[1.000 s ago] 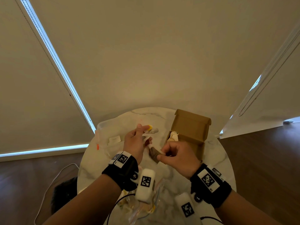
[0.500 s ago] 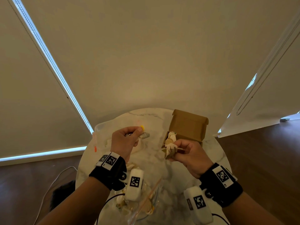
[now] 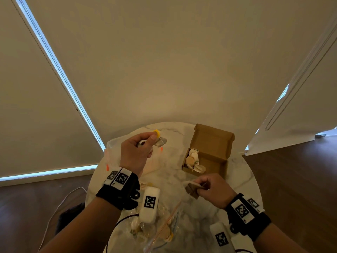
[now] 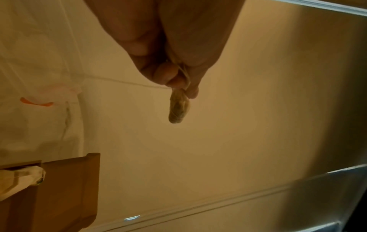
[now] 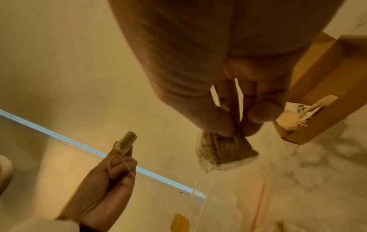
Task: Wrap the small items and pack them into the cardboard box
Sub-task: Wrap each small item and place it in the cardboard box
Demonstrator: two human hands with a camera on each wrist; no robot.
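My left hand (image 3: 153,139) is raised over the far left of the table and pinches a small tea bag (image 3: 161,141) with a yellow tag (image 3: 156,132). In the left wrist view the tea bag (image 4: 178,108) hangs from the left hand (image 4: 184,87), and a thin string runs off to the left. My right hand (image 3: 199,188) pinches a brown tea bag (image 3: 191,189) low over the table, just in front of the open cardboard box (image 3: 213,143). The right wrist view shows the right hand (image 5: 236,130) on this brown tea bag (image 5: 224,150). Pale wrapped items (image 3: 193,159) lie in the box's left end.
A round marble table (image 3: 242,176) carries everything. A clear zip bag (image 3: 164,229) with several pale items lies at the near edge between my wrists. Another clear plastic bag (image 3: 113,154) with orange marks sits at the far left. A white cable (image 3: 60,203) trails on the wooden floor.
The hands have drawn apart. My left hand rose and went further from me with its tea bag. My right hand pulled back from the box's front toward me, holding the brown tea bag.
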